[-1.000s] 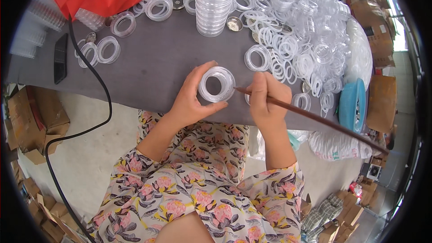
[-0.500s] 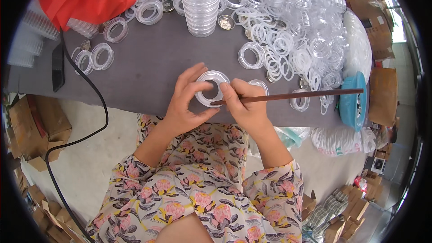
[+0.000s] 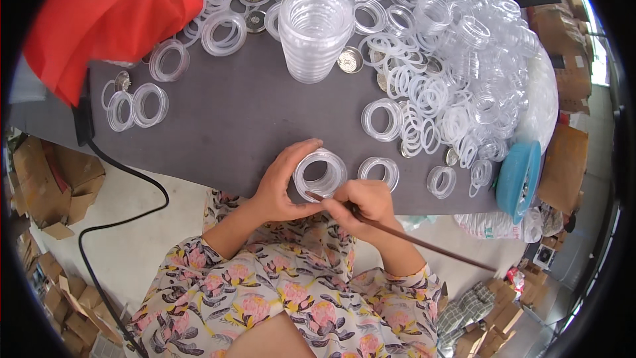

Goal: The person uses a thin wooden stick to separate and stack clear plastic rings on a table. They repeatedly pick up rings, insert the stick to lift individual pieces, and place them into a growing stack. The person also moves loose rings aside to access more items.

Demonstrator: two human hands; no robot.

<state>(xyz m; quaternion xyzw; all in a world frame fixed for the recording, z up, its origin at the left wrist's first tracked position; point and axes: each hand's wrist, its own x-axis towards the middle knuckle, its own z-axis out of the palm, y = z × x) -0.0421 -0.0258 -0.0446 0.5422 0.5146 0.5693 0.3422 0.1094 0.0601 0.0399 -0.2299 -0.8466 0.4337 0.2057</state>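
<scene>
My left hand (image 3: 281,187) curls around a clear plastic ring-shaped piece (image 3: 338,171) at the near edge of the table, with fingers along its left side and thumb below. My right hand (image 3: 366,203) is closed on a thin brown stick (image 3: 434,247), much like a chopstick. The stick's tip meets the near inner rim of the ring, and its long end slants down to the right past the table edge. Right beside my right hand lies a second clear ring (image 3: 393,179). Whether the tip grips or lifts anything inside the rim cannot be made out.
Farther back stands a stack of clear cups (image 3: 311,50). A large heap of clear plastic parts (image 3: 457,40) and thin white rings (image 3: 424,96) fills the right side, near a blue basket (image 3: 509,185). Red cloth (image 3: 126,13) and a black cable (image 3: 132,172) are at left.
The stick's far end has swung from pointing right to slanting down toward me, as my right hand turned. The whole view has shifted, so the table appears lower. My left hand keeps the ring.
</scene>
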